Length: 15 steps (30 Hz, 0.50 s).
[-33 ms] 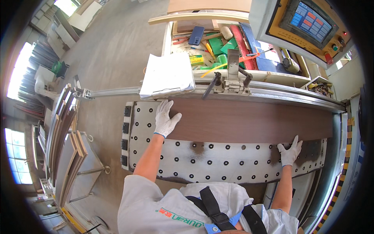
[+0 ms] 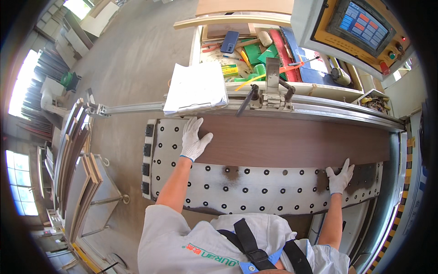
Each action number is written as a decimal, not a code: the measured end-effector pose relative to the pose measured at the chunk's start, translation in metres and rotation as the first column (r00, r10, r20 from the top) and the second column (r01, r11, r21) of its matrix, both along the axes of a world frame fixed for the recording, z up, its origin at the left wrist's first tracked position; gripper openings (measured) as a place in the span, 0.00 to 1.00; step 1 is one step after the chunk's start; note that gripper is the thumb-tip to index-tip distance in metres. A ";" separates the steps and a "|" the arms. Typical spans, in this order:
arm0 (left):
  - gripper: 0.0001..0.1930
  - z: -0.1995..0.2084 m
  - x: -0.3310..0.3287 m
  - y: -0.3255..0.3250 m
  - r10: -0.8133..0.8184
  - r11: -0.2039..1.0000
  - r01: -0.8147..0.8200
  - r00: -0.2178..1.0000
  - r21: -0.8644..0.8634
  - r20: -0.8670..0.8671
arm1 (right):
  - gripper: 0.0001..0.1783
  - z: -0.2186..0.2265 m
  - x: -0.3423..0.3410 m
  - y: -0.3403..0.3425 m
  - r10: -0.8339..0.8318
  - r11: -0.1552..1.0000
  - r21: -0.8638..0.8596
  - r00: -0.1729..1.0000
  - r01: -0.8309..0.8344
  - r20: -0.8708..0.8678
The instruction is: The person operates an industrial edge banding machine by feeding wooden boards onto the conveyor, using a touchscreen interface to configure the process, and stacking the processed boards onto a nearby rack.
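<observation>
A long brown wood board (image 2: 292,140) lies flat on a pale machine table (image 2: 219,176) studded with round black inserts. My left hand (image 2: 194,140), in a white knit glove, rests at the board's left end with fingers stretched forward and thumb out over it. At the board's near edge, toward the right, my right hand (image 2: 339,178) wears the same kind of glove. Its fingers are apart, and the tips touch the edge. Neither hand is wrapped round anything.
Behind the board runs a metal rail (image 2: 328,109) with a lever-handled metal stop (image 2: 273,96). Papers on a clipboard (image 2: 196,89) lie over the rail. Beyond stands a tool tray holding a phone (image 2: 229,42) and mallet (image 2: 264,39). A control panel (image 2: 365,27) overhangs at right; stacked panels (image 2: 84,187) stand left.
</observation>
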State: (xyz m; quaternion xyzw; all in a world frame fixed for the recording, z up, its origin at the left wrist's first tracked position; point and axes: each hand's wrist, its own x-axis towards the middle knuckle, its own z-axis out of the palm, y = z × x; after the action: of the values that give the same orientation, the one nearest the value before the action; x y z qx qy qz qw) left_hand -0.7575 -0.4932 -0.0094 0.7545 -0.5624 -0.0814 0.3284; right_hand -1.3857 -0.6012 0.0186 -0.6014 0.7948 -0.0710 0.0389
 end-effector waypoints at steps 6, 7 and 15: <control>0.39 -0.005 -0.010 -0.005 -0.012 1.000 0.012 1.000 -0.005 0.002 | 0.65 -0.009 -0.014 -0.005 0.016 0.998 -0.059 1.000 -0.017 -0.020; 0.39 -0.005 -0.011 -0.006 -0.012 1.000 0.012 1.000 -0.004 0.001 | 0.65 -0.008 -0.014 -0.006 0.010 0.998 -0.057 1.000 -0.011 -0.020; 0.41 -0.013 -0.008 -0.004 -0.003 0.999 0.003 1.000 -0.042 0.021 | 0.64 -0.002 -0.009 -0.008 0.002 0.999 -0.047 1.000 -0.003 -0.021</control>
State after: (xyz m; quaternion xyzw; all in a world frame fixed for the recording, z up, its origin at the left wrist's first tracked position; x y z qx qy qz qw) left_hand -0.7659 -0.4969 -0.0220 0.7474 -0.5684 -0.0624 0.3382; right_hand -1.3950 -0.6096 0.0165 -0.6040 0.7924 -0.0835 0.0164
